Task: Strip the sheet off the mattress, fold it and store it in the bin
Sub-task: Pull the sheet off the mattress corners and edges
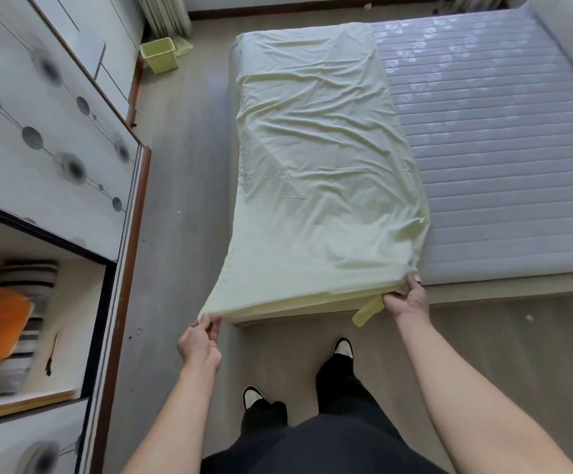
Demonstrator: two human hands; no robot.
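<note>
Pinching the folded sheet (326,165) by its near corners, left hand (199,343) and right hand (406,297) hold it over the mattress (500,148). Uneven pulling could undo the 2 layers, I reckon.

Bright daylight, glare on mattress (483,114), bowed, blurred edges

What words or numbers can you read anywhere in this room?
None can be read. The sheet, the mattress, the green bin and the wardrobe doors bear no writing; the doors have only a pattern of circles and lines.
</note>
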